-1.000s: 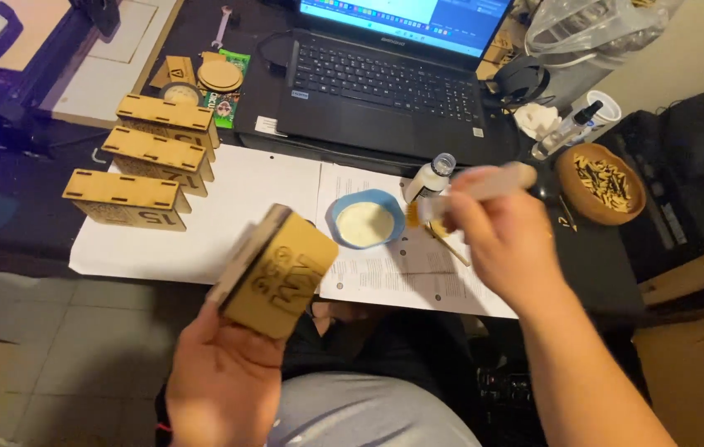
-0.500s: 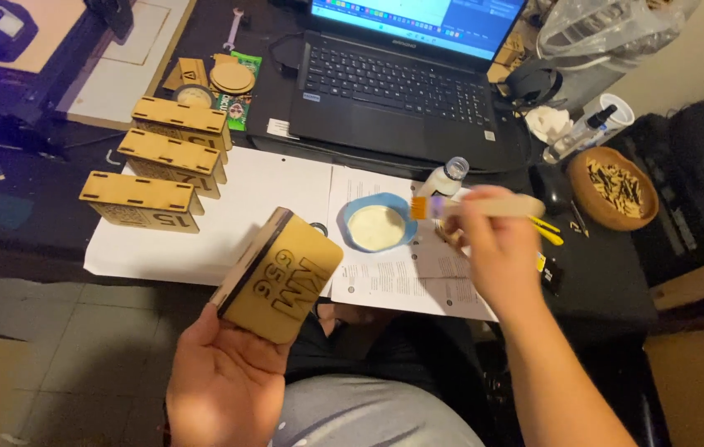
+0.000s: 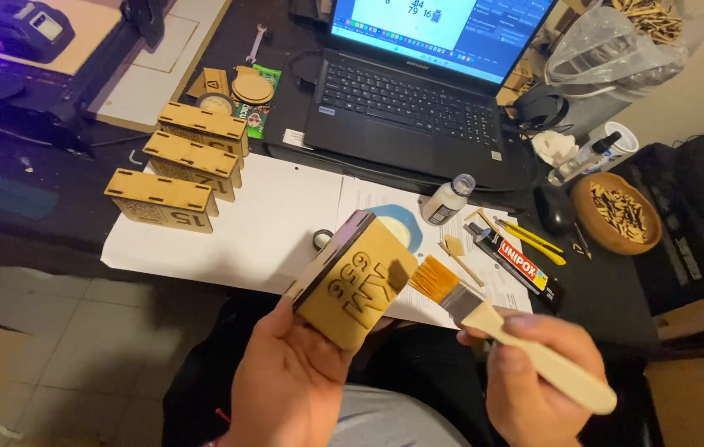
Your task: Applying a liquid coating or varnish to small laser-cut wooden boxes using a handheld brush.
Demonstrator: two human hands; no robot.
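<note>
My left hand (image 3: pixel 290 385) holds a small laser-cut wooden box (image 3: pixel 354 280), tilted, its engraved face turned up. My right hand (image 3: pixel 534 389) grips the pale wooden handle of a flat paintbrush (image 3: pixel 484 310); the orange bristles touch the right edge of the box. Behind the box, a blue dish (image 3: pixel 400 225) of white glue sits on white paper sheets (image 3: pixel 261 219), mostly hidden. A small white glue bottle (image 3: pixel 447 200) stands just right of the dish.
Three more wooden boxes (image 3: pixel 182 165) stand in a row at the left of the paper. An open laptop (image 3: pixel 418 91) sits at the back. A glue tube (image 3: pixel 518 266), yellow cutter (image 3: pixel 534 240), wooden bowl of small pieces (image 3: pixel 615 213) and black mouse (image 3: pixel 549 207) lie at right.
My right hand has brought the brush from the blue dish down toward me, to the box's right edge. The box has been raised slightly and turned more toward the brush.
</note>
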